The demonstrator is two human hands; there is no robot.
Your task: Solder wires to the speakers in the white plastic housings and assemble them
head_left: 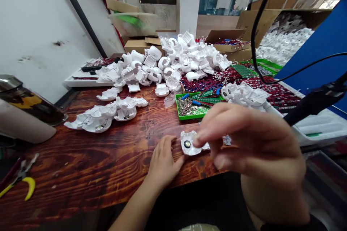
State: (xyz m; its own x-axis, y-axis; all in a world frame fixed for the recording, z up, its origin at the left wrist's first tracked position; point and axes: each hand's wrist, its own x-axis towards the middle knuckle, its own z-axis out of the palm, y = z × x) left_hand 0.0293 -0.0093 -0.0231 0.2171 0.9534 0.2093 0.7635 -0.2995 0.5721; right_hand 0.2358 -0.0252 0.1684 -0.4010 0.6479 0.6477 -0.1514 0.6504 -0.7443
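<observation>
White plastic housing sits lower centre, left hand spread against it, right hand bunched above, grip unclear.

Our wooden table holds white plastic shells heaped toward the far edge, a green tray mid-table, and yellow-handled pliers at the near left corner.

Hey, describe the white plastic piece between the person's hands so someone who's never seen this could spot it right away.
On the reddish-brown wooden table, find the green tray of small parts, then look toward the near edge. Between the left hand and right hand lies a white plastic shell. Its round dark centre and its place apart from the heaped white shells set it off.
</observation>
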